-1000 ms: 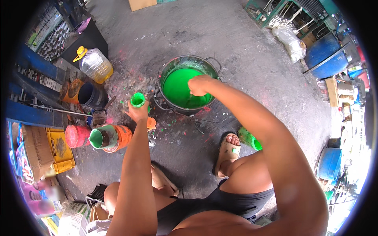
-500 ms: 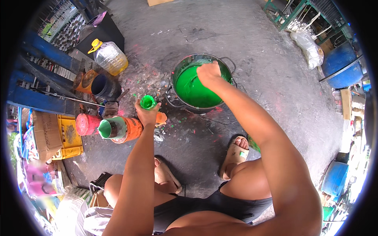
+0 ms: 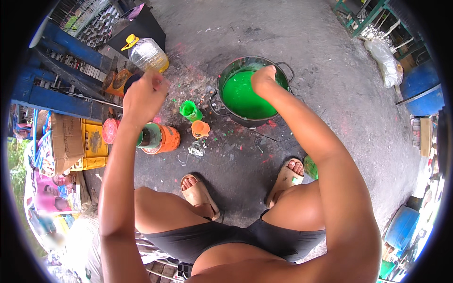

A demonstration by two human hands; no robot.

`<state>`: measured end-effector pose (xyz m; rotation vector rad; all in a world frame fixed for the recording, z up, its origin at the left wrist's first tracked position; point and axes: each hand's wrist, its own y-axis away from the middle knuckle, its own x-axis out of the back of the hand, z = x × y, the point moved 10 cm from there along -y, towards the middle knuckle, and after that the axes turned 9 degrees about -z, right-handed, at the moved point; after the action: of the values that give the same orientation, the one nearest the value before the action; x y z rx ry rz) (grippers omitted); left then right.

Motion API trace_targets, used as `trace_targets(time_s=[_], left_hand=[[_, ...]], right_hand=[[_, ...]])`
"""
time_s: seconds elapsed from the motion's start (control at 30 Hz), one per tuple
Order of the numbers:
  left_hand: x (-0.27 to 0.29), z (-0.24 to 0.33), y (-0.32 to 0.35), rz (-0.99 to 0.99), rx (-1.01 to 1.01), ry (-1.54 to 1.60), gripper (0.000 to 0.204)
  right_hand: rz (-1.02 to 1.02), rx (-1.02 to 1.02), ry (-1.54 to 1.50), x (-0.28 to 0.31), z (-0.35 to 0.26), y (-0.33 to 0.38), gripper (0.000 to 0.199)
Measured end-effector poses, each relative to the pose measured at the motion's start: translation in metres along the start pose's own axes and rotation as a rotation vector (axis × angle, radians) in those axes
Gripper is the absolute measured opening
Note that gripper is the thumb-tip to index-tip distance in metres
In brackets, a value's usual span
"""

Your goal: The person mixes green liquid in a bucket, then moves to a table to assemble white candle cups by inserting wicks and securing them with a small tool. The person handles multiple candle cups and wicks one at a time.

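Note:
A black two-handled pot (image 3: 224, 70) holds bright green paint (image 3: 247, 96). My right hand (image 3: 265, 79) is closed over the pot's far right part; whatever it grips is hidden beneath it. My left hand (image 3: 145, 96) is raised at the left, beside a dark bucket (image 3: 132, 85) that it partly hides. Its fingers are loosely bent and apart, with nothing seen in them. A green-smeared cup (image 3: 190, 111) stands on the floor left of the pot. An orange cup (image 3: 200, 129) is just nearer to me.
Left of the cups are an orange bucket (image 3: 166, 140) with a container on top and a pink-red container (image 3: 110, 130). A yellow-capped plastic jug (image 3: 147, 53) stands farther back. A yellow crate (image 3: 94, 141) and a cardboard box (image 3: 67, 141) line the left; blue drums (image 3: 421, 89) stand right.
My left hand has let go of the green cup, which now stands on the floor, and has moved left and away from me. My right hand stays over the pot, shifted slightly.

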<state>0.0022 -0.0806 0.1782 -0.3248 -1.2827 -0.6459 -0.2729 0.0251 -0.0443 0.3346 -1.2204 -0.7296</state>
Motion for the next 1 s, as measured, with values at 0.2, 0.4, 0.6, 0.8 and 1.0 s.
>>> trace_targets(time_s=[0.2, 0.4, 0.6, 0.8, 1.0], left_hand=[[-0.080, 0.040, 0.061, -0.440, -0.146, -0.144, 0.040], [-0.103, 0.035, 0.046, -0.484, -0.234, -0.112, 0.043], [-0.105, 0.038, 0.028, -0.321, -0.258, -0.261, 0.046], [-0.124, 0.041, 0.020, -0.370, -0.165, -0.399, 0.046], [-0.133, 0.057, 0.017, -0.436, -0.141, -0.365, 0.048]], right_hand=[[0.116, 0.161, -0.512, 0.007, -0.009, -0.012, 0.024], [-0.007, -0.060, -0.068, -0.004, 0.013, 0.001, 0.024], [0.158, 0.171, -0.638, 0.001, 0.011, 0.015, 0.023], [-0.012, 0.054, -0.080, -0.003, 0.018, 0.008, 0.019], [0.077, 0.057, -0.302, 0.003, 0.018, 0.007, 0.026]])
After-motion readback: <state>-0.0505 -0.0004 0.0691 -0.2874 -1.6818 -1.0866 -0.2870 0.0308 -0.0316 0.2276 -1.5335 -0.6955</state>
